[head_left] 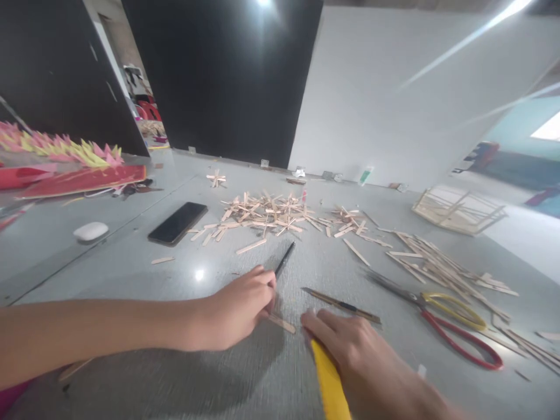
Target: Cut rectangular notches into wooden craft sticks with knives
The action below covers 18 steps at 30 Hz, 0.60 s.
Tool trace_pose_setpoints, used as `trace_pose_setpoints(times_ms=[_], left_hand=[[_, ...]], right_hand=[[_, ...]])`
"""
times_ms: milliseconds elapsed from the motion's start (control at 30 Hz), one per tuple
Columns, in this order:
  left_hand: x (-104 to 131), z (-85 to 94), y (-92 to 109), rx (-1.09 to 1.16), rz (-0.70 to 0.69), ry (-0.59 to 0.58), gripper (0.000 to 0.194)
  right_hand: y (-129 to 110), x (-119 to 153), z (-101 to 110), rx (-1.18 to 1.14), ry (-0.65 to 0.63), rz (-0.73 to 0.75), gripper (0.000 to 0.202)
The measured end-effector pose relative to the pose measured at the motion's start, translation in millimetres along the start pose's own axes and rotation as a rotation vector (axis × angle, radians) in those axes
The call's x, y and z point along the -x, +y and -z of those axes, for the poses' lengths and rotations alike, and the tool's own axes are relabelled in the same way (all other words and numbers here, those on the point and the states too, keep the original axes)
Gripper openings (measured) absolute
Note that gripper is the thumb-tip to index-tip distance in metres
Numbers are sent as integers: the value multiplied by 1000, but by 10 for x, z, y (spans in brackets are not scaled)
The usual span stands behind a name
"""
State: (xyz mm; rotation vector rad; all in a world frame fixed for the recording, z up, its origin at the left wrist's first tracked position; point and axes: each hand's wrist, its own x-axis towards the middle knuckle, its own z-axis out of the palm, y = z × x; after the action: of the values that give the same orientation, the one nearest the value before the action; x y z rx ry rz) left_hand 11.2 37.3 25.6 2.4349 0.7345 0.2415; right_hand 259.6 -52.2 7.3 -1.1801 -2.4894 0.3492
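My left hand [238, 312] reaches in from the left, its fingers closed around a dark pen [285, 260] whose far end points away from me. A short flat wooden stick [282, 323] lies just under and beside those fingers. My right hand [350, 347] is closed on a flat yellow strip [329, 382], perhaps a ruler, with the fingertips close to the stick. Part of the strip is hidden by the hand. Beyond my right hand lies a slim craft knife [345, 305]. Scissors [431, 306] with one yellow and one red handle rest to its right.
A heap of short wooden sticks [271, 213] spreads across the middle, with longer strips [441, 268] at the right. A phone [178, 223] and a white mouse-like object [91, 231] lie left. A stick frame [459, 210] stands far right. A wall closes off the back.
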Motion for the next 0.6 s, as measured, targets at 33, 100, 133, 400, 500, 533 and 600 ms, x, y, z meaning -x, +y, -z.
trace_pose_setpoints(times_ms=[33, 100, 133, 400, 500, 533, 600], left_hand=[[3, 11, 19, -3, 3, -7, 22], [14, 38, 60, -3, 14, -25, 25], [25, 57, 83, -3, 27, -32, 25], [244, 347, 470, 631, 357, 115, 23], [332, 391, 612, 763, 358, 125, 31], [353, 388, 641, 803, 352, 127, 30], [382, 367, 675, 869, 331, 143, 26]], right_hand=[[33, 3, 63, 104, -18, -13, 24], [143, 7, 213, 303, -39, -82, 32], [222, 7, 296, 370, -37, -128, 34], [977, 42, 825, 621, 124, -576, 27], [1144, 90, 824, 637, 145, -683, 31], [1182, 105, 805, 629, 142, -703, 32], [1233, 128, 756, 601, 124, -727, 29]])
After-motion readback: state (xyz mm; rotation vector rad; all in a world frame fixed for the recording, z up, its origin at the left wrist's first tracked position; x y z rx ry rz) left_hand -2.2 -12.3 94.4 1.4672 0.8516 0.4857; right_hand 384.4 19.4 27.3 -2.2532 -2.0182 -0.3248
